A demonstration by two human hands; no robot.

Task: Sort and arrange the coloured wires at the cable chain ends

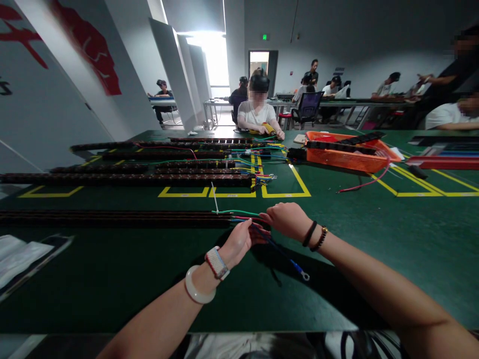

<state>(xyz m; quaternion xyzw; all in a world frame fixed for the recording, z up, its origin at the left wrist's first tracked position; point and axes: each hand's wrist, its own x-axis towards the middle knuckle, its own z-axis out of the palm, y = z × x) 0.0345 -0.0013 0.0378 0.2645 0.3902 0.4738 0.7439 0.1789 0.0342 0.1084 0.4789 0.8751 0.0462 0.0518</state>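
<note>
A long black sleeved wire bundle (112, 218) lies across the table, its loose coloured wires coming out at the right end. My left hand (239, 242) is closed on these wires from below, thumb on top. From it a dark blue wire (279, 248) slants toward me, ending in a ring terminal (305, 275). My right hand (288, 219) is closed in a fist around the far ends of the green wire (241, 213) and a red one; its fingertips are partly hidden. A white cable tie (214, 197) stands up from the bundle just left of my hands.
More black wire bundles (130, 179) lie farther back among yellow tape outlines (288, 195). An orange basket (337, 162) holding parts stands at the back right, a red wire hanging out. Clear plastic bags (22, 257) lie at the left. Across the table sits a person (258, 112).
</note>
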